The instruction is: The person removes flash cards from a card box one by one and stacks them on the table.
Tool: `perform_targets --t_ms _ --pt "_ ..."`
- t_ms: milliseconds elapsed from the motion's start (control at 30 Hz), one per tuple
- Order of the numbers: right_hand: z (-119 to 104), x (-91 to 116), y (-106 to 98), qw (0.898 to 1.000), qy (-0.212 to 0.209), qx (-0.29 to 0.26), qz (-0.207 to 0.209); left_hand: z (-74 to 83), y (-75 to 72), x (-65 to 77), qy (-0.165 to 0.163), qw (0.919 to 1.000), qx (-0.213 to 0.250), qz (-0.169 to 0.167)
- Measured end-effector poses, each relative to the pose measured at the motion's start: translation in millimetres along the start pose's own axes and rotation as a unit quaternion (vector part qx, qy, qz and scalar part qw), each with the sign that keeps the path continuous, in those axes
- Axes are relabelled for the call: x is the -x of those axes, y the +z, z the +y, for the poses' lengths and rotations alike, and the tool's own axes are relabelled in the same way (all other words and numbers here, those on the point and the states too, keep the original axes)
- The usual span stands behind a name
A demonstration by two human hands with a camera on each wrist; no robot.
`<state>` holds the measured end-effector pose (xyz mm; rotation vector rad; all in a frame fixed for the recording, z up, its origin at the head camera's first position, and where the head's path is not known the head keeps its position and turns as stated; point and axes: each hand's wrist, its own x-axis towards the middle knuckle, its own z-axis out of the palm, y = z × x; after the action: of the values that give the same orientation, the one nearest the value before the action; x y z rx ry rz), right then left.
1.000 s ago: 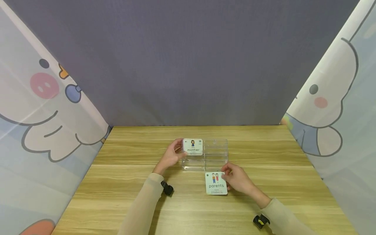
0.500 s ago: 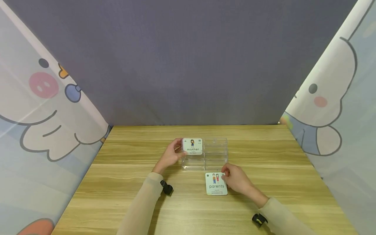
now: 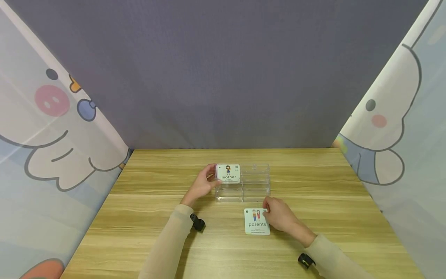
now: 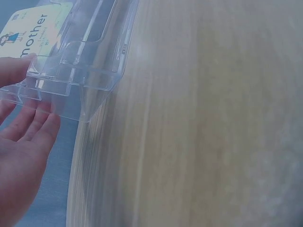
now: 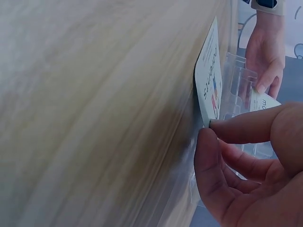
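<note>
On the left, the left hand (image 3: 203, 185) is holding the clear plastic holder (image 3: 256, 188), which is standing on the tabletop (image 3: 122, 217). The grip is pinching the left end of the holder, with the thumb lying in front and the fingers lying behind. In the upper left compartment, the "mother" card (image 3: 228, 173) is showing its printed side. Further right, the "parents" card (image 3: 256, 226) is also showing its print, on the near side of the holder's right half. The right hand (image 3: 283, 215) is pinching this card by its upper right corner, between thumb and finger. Whether the card's lower edge is touching the tabletop, I cannot tell.
</note>
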<state>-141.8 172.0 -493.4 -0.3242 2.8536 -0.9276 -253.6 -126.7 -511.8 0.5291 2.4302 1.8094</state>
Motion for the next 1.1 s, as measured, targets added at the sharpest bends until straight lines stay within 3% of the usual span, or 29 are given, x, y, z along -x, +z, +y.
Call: perform_targets --t_ms 500,1100 --pt "0.2 -2.1 3.5 0.999 -0.008 0.036 -0.015 4.2 1.4 1.8 -0.003 1.0000 0.004 0.001" --pt "-0.1 -8.3 -7.1 0.997 -0.056 0.042 0.035 1.5 1.5 0.6 0.001 1.0000 0.008 0.002"
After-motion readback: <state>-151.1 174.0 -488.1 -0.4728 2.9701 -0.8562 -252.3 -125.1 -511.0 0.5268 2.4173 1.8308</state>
